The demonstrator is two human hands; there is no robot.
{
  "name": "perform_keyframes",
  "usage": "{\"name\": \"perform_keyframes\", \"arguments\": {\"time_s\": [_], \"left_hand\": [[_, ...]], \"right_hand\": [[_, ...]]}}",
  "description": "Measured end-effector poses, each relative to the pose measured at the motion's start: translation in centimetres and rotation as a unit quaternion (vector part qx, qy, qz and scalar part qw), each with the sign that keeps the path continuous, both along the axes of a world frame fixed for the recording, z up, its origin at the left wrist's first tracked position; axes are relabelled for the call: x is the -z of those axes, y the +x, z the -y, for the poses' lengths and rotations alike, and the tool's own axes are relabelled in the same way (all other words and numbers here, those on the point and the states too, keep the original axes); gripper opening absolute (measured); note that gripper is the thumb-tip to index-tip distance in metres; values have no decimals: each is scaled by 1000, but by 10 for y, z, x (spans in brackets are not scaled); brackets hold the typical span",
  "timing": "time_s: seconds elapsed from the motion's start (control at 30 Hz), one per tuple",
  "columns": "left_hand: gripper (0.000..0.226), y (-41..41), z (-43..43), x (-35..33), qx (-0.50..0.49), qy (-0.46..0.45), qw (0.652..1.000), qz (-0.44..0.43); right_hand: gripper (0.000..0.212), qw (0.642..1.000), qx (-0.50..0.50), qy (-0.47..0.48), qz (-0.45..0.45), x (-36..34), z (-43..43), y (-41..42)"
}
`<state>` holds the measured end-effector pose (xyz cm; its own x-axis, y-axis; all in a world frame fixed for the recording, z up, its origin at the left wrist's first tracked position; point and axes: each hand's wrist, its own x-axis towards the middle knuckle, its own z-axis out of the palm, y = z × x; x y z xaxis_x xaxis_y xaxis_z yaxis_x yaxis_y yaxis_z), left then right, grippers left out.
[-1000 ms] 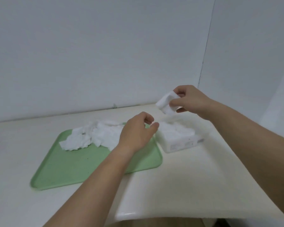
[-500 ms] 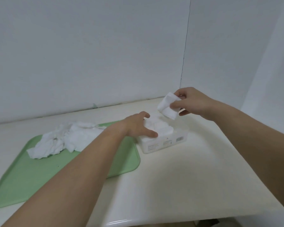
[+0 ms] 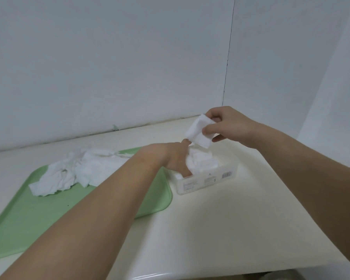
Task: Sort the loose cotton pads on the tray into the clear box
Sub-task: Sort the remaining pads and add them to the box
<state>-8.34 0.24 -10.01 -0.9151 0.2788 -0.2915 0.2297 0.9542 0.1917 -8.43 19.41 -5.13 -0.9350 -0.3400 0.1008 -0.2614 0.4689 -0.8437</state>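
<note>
Tray (image 3: pixel 48 209): pale green, smooth, shallow raised rim, rounded corners. It lies flat on the table (image 3: pixel 220 229), a glossy cream surface with a rounded front edge.

Loose pads (image 3: pixel 73 172): white, soft and fibrous, crumpled and overlapping in an uneven heap on the far half of the tray.

Clear box (image 3: pixel 210 178): rectangular, see-through plastic, open at the top, with printed text and a barcode (image 3: pixel 226 175) on its near wall. It stands on the table just beside the tray's right edge. It is filled with white packed pads (image 3: pixel 202 161) that bulge above the rim.

Left hand (image 3: pixel 176 158): reaches across the tray's right corner and rests on the packed pads at the box's left end. Its fingers are spread and grasp nothing, and the thumb dips inside the near wall.

Right hand (image 3: pixel 224 124): held above the far side of the box. It pinches a single pad (image 3: pixel 199 131), flat and roughly square, between thumb and fingers. The pad's lower edge hangs just over the box.

The left forearm crosses over the tray and hides part of the heap's right side. A plain white wall (image 3: pixel 109 67) with one vertical seam stands behind.
</note>
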Motion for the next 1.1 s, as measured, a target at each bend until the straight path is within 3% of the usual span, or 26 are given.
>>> {"name": "perform_keyframes", "arguments": {"time_s": [0.13, 0.2, 0.33, 0.5, 0.67, 0.8, 0.97, 1.1], "left_hand": [[59, 5, 0, 4, -12, -39, 997, -61], [54, 8, 2, 6, -6, -56, 994, -95], [36, 15, 5, 6, -16, -1, 991, -130], [33, 17, 10, 6, -33, -11, 984, -175], [40, 8, 17, 9, -6, -46, 975, -217], [20, 6, 24, 9, -16, -13, 971, -237], [34, 7, 25, 10, -30, 15, 972, -233], [24, 6, 24, 11, -50, 36, 973, -221]], "right_hand": [[16, 999, -37, -13, 2, 0, 3, 9], [16, 999, -49, -17, 5, 1, 4, 13], [14, 998, -59, -23, 12, 4, 9, 20], [20, 996, -86, 9, -8, 9, 16, 27], [21, 987, -86, 102, -95, 22, 25, 34], [18, 975, -60, 154, -151, 28, 30, 42], [23, 956, -92, 219, -173, 37, 33, 51], [38, 933, -126, 292, -168, 35, 36, 55]]}}
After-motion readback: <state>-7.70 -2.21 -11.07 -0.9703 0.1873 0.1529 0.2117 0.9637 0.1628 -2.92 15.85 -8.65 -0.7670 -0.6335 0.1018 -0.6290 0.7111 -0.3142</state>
